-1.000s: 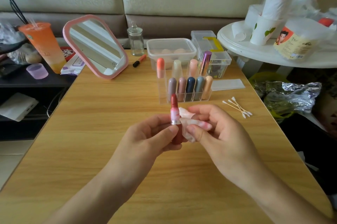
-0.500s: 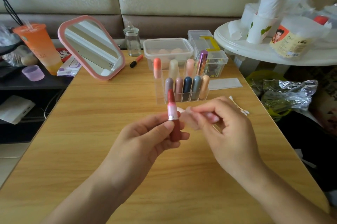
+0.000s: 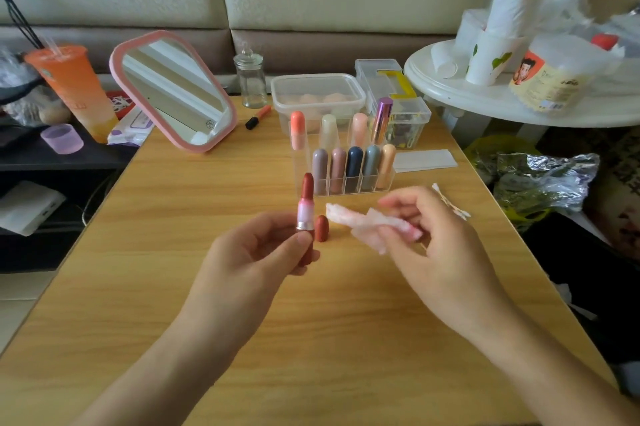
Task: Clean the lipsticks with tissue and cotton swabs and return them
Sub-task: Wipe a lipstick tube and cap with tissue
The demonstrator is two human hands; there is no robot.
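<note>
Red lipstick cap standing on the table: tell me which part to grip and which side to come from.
Pinch the red cap across its straight lower walls, not the rounded dome, which would likely slip. It stands upright, dome up, so come down from above and from the right: the left hand holding the open lipstick crowds its left side.

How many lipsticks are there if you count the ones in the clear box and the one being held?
Capped back-row lipsticks in the clear plastic stand: 4
Capped front-row lipsticks: 5
Open red lipstick held in the left hand: 1
Total: 10
</note>
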